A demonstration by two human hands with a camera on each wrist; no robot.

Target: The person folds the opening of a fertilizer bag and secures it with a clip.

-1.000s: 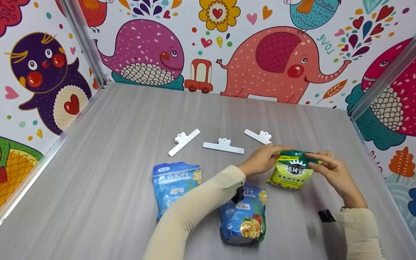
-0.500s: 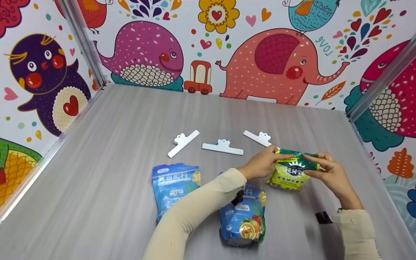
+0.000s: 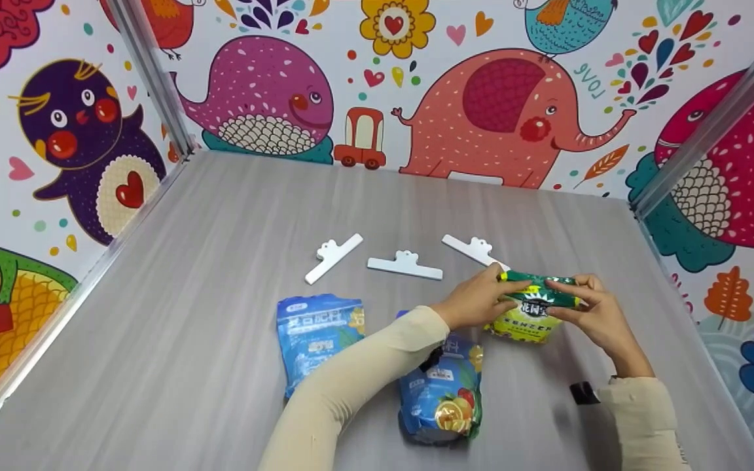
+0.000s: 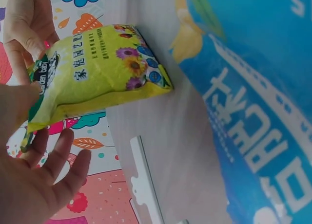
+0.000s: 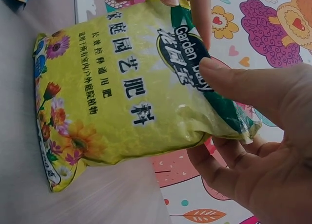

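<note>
Now the left hand (image 3: 478,299) and right hand (image 3: 605,318) pinch the Garden Baby fertilizer bag (image 5: 122,92), right of center, its top folded further over, seemingly nearer closed.

L sleeve (image 3: 354,383) hiding pt of ctr blue bag (image 3: 439,402); R hand (image 3: 606,319) covering bit of grn/ylw bag (image 3: 522,327).

Small pouch (image 5: 122,97): yellow-green, dark green top band, many-coloured flowers along base. Blue pouch (image 3: 315,333); second blue pouch (image 3: 439,399), red and orange fruit print. Clips (image 3: 405,267) white; tabletop (image 3: 207,261) grey, streaked; sleeves (image 3: 344,383) cream; wall (image 3: 442,72) cartoon-patterned.
</note>
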